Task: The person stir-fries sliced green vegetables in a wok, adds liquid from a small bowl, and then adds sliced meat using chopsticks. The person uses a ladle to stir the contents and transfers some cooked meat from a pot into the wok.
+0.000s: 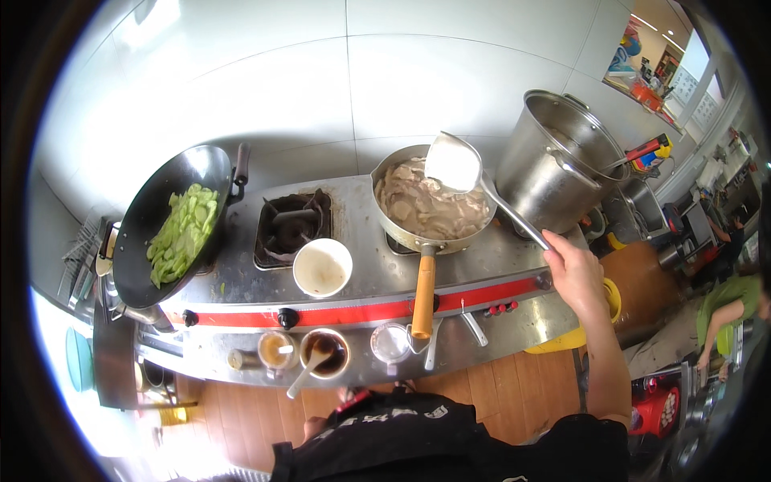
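My right hand (575, 271) grips the handle of a metal wok spatula (455, 164), whose blade is held over a saucepan (391, 231) with a wooden handle. Pale sliced meat (421, 205) in cloudy liquid fills the pan. Part of my left hand (313, 425) shows low beside my dark top; its fingers are mostly hidden. To the left, a black wok (135, 241) holds sliced green vegetables (184, 232). A white tub (323, 267) with residue inside stands in front of the bare burner (293, 229). A tall steel stockpot (536, 175) is right of the saucepan.
On the stove's front shelf (241, 337) stand a bowl of dark sauce (340, 364) with a spoon, a tub of yellowish contents (269, 363) and a clear container (391, 355). A long-handled utensil (644, 149) leans in the stockpot. Another person (729, 301) is at the far right.
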The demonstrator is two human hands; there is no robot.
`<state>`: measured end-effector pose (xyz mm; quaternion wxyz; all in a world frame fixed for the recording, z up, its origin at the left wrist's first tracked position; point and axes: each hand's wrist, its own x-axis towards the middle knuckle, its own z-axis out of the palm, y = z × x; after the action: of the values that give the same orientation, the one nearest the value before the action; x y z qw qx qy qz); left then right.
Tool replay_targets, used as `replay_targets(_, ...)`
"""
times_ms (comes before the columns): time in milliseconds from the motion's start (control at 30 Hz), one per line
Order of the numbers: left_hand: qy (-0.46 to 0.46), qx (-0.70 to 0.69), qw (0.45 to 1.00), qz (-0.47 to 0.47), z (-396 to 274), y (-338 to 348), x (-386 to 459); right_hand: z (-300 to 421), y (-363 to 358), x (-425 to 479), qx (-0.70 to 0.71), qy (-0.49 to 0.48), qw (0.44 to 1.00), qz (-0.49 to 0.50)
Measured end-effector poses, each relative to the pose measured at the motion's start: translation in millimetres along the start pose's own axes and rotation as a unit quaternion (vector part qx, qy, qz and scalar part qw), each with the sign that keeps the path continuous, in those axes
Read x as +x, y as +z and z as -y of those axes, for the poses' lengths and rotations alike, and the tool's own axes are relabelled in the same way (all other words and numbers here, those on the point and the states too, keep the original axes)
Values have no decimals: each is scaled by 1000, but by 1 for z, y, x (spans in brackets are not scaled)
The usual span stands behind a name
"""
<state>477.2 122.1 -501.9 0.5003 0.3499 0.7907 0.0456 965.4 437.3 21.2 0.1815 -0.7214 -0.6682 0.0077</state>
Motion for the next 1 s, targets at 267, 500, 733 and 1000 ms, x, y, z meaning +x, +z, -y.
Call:
replay_targets(267,92,35,995,-7,-70,-27,-63,-11,-3,7,6,-45,999,26)
replay_targets(500,47,-112,992,-20,-75,-26,-75,-28,0,19,29,-128,990,48)
replay_targets(733,41,-146,988,-21,-81,-26,-71,-15,-17,36,234,79,934,260)
replay_targets(1000,-51,-252,966,7,-90,-32,-58,-9,10,35,108,-66,984,123)
